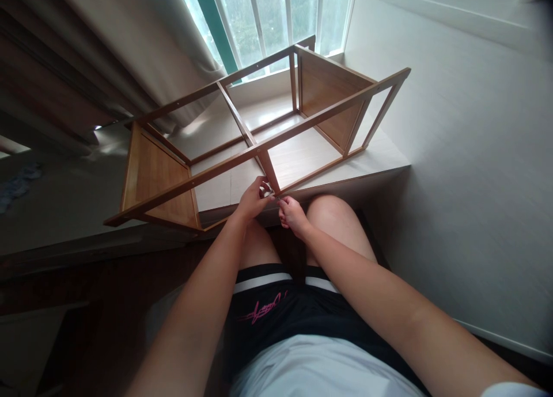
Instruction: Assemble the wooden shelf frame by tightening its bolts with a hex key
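Wooden frame [298, 123] on a pale ledge [382, 158], occupying the centre and upper centre of the view. The frame is an open, box-like structure lying lengthwise; its long axis runs obliquely from the lower left to the upper right, one end directed toward the dark left side of the picture and the other toward the pale wall [458, 132] at right. A solid left panel [162, 175] closes the structure near its left end; a second, right panel [328, 100] stands inset from the right end, the nearest long rail continuing past it to a tip at upper right. Crosspieces midway divide the length into two bays. At the centre of the picture, both hands meet at the foot of the near middle crosspiece [269, 171], close to the lower near rail. The left hand [254, 198] lies just left of this joint, fingers bent and partly spread from the thumb; whether they close on anything cannot be told. The right hand [294, 215], just right of and below the joint, is more tightly folded, thumb and forefinger brought together at the joint; what lies between them is too small to identify. Behind the frame are a barred window [276, 16] at upper centre and a beige curtain [168, 34] at upper left.
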Tool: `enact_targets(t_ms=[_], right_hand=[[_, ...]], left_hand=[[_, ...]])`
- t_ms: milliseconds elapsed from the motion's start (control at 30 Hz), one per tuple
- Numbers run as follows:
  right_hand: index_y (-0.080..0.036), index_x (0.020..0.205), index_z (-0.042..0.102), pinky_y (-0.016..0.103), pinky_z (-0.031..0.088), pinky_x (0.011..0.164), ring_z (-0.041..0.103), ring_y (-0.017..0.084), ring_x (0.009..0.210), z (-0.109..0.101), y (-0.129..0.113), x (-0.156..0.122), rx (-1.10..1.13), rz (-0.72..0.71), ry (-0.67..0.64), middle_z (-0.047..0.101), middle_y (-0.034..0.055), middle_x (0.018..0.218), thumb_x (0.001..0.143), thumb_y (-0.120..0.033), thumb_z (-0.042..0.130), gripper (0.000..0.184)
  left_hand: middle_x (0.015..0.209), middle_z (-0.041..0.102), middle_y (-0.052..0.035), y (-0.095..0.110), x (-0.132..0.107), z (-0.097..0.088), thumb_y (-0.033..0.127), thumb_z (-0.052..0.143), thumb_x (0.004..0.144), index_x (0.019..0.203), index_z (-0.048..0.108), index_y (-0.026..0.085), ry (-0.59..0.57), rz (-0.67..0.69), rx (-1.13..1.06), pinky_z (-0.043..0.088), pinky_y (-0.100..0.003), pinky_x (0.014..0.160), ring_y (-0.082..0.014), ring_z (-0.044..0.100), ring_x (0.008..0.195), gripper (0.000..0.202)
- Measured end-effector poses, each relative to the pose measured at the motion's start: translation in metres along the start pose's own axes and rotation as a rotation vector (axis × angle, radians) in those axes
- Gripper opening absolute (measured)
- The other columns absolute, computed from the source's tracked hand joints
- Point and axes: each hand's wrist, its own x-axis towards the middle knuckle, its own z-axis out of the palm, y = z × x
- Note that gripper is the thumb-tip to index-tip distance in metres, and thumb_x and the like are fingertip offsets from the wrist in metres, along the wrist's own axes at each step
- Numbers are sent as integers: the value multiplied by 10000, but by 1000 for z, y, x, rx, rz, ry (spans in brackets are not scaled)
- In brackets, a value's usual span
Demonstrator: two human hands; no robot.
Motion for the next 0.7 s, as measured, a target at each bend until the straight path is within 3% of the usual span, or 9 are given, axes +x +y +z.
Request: enact_targets(t_ms=[100, 300, 700], right_hand=[[-205, 864, 453, 186, 250, 442, 334, 63, 397, -7, -1, 4, -109, -67, 66, 423, -79, 474, 849, -392, 494, 192], [-193, 850, 518, 239, 319, 600, 487, 122, 596, -16, -1, 5, -651, -250, 242, 581, 5, 679, 889, -368, 421, 203], [-204, 963, 535, 261, 373, 677, 584, 186, 745, -11, 3, 2, -791, -316, 193, 657, 68, 845, 921, -367, 357, 245]], left_hand=[[965, 605, 5, -1, 0, 0, 312, 682, 685, 1099, 485, 230, 1, -5, -4, 417, -216, 641, -62, 499, 659, 466], [971, 607, 1, -1, 0, 1, 321, 684, 684, 1110, 475, 230, -6, 1, -10, 414, -216, 636, -64, 504, 661, 484], [981, 608, 3, -1, 0, 1, 312, 672, 693, 1117, 478, 225, -3, 8, 5, 426, -224, 656, -65, 507, 672, 474]])
